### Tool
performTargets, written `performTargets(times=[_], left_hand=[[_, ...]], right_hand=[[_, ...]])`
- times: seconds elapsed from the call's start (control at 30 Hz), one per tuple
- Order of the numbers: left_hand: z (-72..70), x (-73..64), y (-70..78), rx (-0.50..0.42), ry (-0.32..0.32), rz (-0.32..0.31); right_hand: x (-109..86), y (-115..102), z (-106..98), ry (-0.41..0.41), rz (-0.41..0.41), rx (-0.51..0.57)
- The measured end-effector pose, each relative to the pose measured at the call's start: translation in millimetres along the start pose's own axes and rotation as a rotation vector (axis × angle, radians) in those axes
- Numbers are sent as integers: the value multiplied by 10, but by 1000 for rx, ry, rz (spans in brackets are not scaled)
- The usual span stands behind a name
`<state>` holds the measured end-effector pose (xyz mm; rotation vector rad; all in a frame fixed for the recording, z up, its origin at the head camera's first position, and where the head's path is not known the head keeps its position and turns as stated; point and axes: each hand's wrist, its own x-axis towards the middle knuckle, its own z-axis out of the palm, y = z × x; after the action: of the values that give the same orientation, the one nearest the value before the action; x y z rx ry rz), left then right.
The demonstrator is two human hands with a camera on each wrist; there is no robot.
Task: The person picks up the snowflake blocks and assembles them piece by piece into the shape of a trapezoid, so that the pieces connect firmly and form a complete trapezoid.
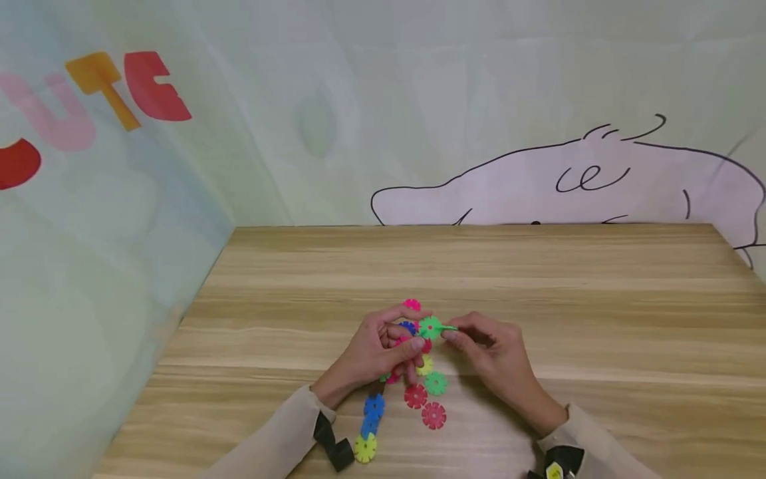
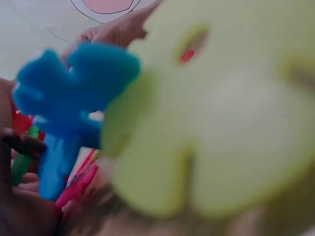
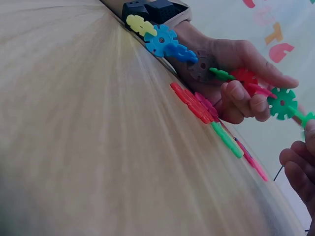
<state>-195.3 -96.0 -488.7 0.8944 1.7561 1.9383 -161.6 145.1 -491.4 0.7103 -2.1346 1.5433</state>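
Note:
My left hand [image 1: 383,349] holds a chain of interlocking notched plastic discs. In the right wrist view the chain runs from a yellow disc [image 3: 141,24] past a blue disc [image 3: 161,41], a dark disc [image 3: 200,66] and a red disc [image 3: 244,76] to a green disc [image 3: 282,103]. Beyond that one, a second green disc [image 1: 447,327] stands edge-on, pinched between the thumb and fingers of my right hand [image 1: 497,352]. The two green discs touch; how deep their slots sit cannot be told. Close up in the left wrist view, the yellow disc [image 2: 236,123] hides much of the hand.
Loose discs lie on the wooden table [image 1: 287,266] beneath and beside my left hand: red discs [image 1: 433,415], a green disc [image 1: 435,382], a yellow disc [image 1: 424,365] and a pink disc [image 1: 411,304]. A printed cloth [image 1: 335,100] hangs behind the table's far edge.

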Motion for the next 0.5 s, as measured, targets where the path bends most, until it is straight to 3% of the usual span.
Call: performTargets(times=[0.13, 0.27, 0.4, 0.5], left_hand=[[-88, -16, 34, 42, 36, 48], [-295, -28, 87, 35, 150, 63], [-498, -25, 82, -86, 268, -2], [-565, -18, 60, -103, 263, -60]], right_hand=[[-30, -19, -4, -13, 87, -12], [-133, -78, -14, -102, 154, -49], [-267, -161, 1, -264, 123, -158], [-314, -201, 30, -331, 99, -245]])
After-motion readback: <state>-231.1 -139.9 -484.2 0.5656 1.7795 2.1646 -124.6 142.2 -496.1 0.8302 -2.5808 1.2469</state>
